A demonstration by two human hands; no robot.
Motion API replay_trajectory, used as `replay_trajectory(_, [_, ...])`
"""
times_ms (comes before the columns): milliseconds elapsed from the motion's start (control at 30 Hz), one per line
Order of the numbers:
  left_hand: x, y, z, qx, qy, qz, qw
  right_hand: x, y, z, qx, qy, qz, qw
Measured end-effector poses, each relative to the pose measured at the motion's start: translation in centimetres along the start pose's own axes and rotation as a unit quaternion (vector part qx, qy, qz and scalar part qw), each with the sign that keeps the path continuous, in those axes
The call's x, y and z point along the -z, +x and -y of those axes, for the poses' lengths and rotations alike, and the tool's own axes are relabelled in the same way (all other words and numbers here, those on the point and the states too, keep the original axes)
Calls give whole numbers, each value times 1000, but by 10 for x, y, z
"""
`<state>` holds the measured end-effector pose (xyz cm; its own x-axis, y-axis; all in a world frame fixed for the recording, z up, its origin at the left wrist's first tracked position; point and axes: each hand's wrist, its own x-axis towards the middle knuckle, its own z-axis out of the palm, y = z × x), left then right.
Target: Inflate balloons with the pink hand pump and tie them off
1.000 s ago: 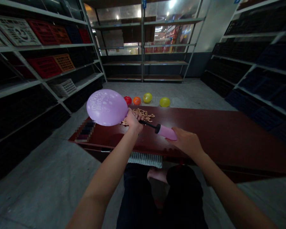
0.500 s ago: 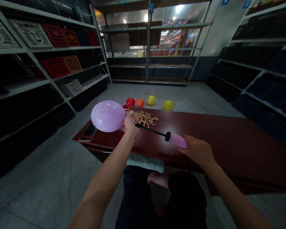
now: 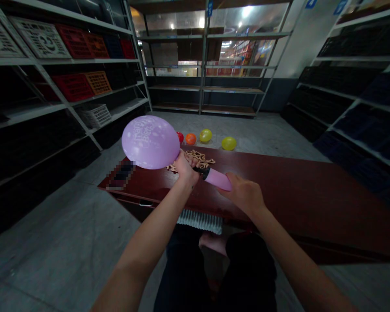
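Observation:
A purple balloon (image 3: 150, 141) with white print is swollen at the tip of a pink hand pump (image 3: 217, 178). My left hand (image 3: 186, 168) is closed round the balloon's neck where it meets the pump's nozzle. My right hand (image 3: 245, 195) grips the pump's pink handle, which is pushed in close to my left hand. Both are held just above a dark red table (image 3: 295, 190). A heap of limp tan balloons (image 3: 199, 158) lies on the table just behind my left hand.
Red (image 3: 180, 137), orange (image 3: 190, 138) and two yellow balloons (image 3: 229, 143) lie on the grey floor beyond the table. A blurred-out flat thing (image 3: 121, 176) sits at the table's left end. Metal shelving with crates lines both sides and the back.
My right hand has pushed the pump's handle in toward my left hand, hiding the black rod. The purple balloon has grown bigger and sits higher.

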<state>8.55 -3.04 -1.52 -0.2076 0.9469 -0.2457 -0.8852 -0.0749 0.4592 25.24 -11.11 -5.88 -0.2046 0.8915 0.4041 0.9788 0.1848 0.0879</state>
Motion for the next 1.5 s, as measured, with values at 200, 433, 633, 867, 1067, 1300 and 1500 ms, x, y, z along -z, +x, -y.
replay_trajectory(200, [5,26,-23,-1,-3,-4,1000,-14,-21,-42,9,-30,10,999])
replay_trajectory(433, [18,34,-26,3,-18,19,1000,-8,-34,-70,13,-47,20,999])
replay_trajectory(633, [35,31,-2,-40,-42,13,998,-7,-20,-68,-5,-69,16,997])
replay_trajectory(867, [16,31,33,-45,-72,-16,996,-15,22,-42,16,-79,-26,996])
replay_trajectory(1067, [-43,68,34,-18,-71,53,996,-12,79,-28,-26,-48,-71,996])
replay_trajectory(1300, [-69,136,44,-35,10,44,998,-74,122,-61,-47,-19,-79,996])
replay_trajectory(1500, [-50,176,52,-25,20,30,999,-121,108,-116,-39,-61,-119,990])
